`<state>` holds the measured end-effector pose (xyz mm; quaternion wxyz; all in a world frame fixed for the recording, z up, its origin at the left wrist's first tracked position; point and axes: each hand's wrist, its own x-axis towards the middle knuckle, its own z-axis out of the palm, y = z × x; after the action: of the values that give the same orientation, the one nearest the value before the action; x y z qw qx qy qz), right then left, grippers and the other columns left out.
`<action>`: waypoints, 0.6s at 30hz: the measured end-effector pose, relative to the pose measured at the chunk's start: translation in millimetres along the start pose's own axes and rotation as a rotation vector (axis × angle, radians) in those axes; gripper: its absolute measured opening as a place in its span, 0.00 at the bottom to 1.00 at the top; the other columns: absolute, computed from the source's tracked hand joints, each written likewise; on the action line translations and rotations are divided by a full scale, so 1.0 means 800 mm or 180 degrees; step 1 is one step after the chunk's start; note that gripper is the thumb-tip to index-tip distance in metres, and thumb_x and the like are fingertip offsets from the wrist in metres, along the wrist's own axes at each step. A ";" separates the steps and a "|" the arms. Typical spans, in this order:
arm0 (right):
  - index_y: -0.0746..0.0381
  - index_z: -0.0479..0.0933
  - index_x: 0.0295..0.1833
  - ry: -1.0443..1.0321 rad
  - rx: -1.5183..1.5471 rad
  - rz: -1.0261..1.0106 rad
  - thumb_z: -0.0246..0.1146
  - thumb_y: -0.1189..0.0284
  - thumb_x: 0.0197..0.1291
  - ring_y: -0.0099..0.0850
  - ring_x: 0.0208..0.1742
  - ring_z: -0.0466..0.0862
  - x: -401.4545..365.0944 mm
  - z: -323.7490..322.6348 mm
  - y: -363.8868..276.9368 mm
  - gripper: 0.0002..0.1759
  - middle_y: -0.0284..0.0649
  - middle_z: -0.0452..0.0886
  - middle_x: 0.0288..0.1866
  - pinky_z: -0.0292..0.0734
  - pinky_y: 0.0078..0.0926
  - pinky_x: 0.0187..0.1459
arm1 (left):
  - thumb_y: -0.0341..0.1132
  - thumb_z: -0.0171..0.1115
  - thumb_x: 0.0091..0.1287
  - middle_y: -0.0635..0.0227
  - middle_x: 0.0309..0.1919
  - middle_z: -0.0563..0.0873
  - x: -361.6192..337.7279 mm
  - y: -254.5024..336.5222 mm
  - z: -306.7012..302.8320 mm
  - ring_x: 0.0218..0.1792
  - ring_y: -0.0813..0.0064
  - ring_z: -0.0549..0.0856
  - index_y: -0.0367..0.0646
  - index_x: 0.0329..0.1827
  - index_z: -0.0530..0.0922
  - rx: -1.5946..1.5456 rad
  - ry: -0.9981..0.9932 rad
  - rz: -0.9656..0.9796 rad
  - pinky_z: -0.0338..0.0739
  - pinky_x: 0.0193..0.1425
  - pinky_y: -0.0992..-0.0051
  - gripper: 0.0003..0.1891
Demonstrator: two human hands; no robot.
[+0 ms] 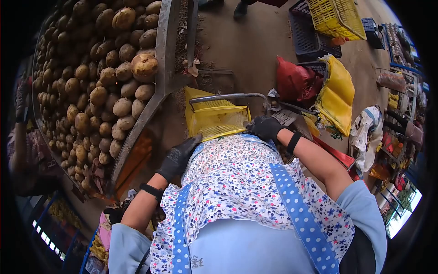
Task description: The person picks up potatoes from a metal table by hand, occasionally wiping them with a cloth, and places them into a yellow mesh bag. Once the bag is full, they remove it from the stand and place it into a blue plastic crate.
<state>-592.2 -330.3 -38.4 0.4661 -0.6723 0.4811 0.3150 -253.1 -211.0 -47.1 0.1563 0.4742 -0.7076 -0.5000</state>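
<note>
A yellow mesh bag (219,119) hangs open below a curved metal bar (228,96), just in front of the floral apron (232,169). My left hand (179,157), in a dark glove, is at the bag's near left corner, its fingertips at the yellow edge. At the near right corner is my right hand (265,128), also gloved, with its fingers bent against the rim. What the fingers of either hand pinch is too small to make out.
Many potatoes (98,96) fill a metal-edged table (137,137) on the left. Right of the bag are a red sack (296,82), a yellow sack (336,96) and a yellow crate (335,19). Another person's arm (20,141) shows at the far left.
</note>
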 end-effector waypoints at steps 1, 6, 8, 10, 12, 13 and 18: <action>0.70 0.78 0.55 -0.0126 0.0199 0.0273 0.49 0.45 0.68 0.50 0.53 0.83 -0.007 -0.011 -0.014 0.35 0.58 0.82 0.52 0.75 0.44 0.56 | 0.26 0.53 0.70 0.53 0.63 0.78 -0.005 -0.003 0.000 0.59 0.57 0.82 0.48 0.73 0.66 -0.0084 -0.0097 0.0083 0.78 0.62 0.65 0.27; 0.65 0.81 0.51 0.0214 0.0156 -0.0013 0.49 0.48 0.70 0.51 0.52 0.83 0.001 -0.008 -0.017 0.31 0.57 0.84 0.48 0.75 0.46 0.55 | 0.31 0.56 0.66 0.57 0.58 0.82 0.011 0.025 -0.019 0.50 0.56 0.86 0.45 0.65 0.73 0.1057 0.0131 0.0075 0.81 0.50 0.64 0.22; 0.65 0.81 0.50 0.0351 0.0108 -0.0035 0.49 0.49 0.70 0.51 0.52 0.83 0.012 -0.009 -0.008 0.30 0.56 0.84 0.48 0.75 0.46 0.54 | 0.32 0.57 0.67 0.56 0.55 0.83 0.038 0.033 -0.027 0.48 0.55 0.86 0.44 0.64 0.73 0.0947 0.0290 -0.0012 0.81 0.49 0.63 0.21; 0.63 0.82 0.48 0.0599 0.0114 -0.0113 0.50 0.50 0.69 0.50 0.51 0.83 0.008 -0.012 -0.011 0.27 0.55 0.84 0.47 0.76 0.46 0.54 | 0.35 0.60 0.67 0.54 0.45 0.86 0.071 0.022 -0.036 0.42 0.53 0.85 0.43 0.60 0.74 0.1190 0.0386 0.0192 0.80 0.45 0.59 0.19; 0.63 0.81 0.48 0.0720 0.0102 -0.0141 0.50 0.49 0.69 0.50 0.51 0.83 0.008 -0.014 -0.013 0.27 0.55 0.84 0.47 0.76 0.47 0.54 | 0.35 0.60 0.68 0.53 0.43 0.86 0.119 0.002 -0.041 0.40 0.53 0.85 0.42 0.61 0.74 0.1052 0.0689 -0.0394 0.80 0.44 0.60 0.19; 0.62 0.81 0.49 0.0811 0.0087 -0.0166 0.50 0.49 0.69 0.50 0.51 0.83 0.006 -0.010 -0.013 0.27 0.55 0.84 0.47 0.76 0.47 0.53 | 0.36 0.60 0.69 0.53 0.42 0.85 0.133 -0.002 -0.039 0.38 0.52 0.85 0.42 0.61 0.74 0.0890 0.0979 -0.1004 0.80 0.43 0.62 0.18; 0.61 0.81 0.50 0.0497 0.0231 -0.0073 0.49 0.48 0.70 0.51 0.52 0.82 -0.004 -0.017 -0.012 0.28 0.55 0.83 0.48 0.75 0.48 0.53 | 0.34 0.61 0.67 0.47 0.52 0.80 0.155 -0.008 -0.022 0.51 0.50 0.80 0.39 0.59 0.73 0.1850 0.1095 -0.0414 0.75 0.55 0.59 0.19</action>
<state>-584.5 -340.7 -27.7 0.4548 -0.6829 0.5194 0.2387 -299.7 -323.6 -76.1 0.0995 0.6204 -0.7521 -0.1990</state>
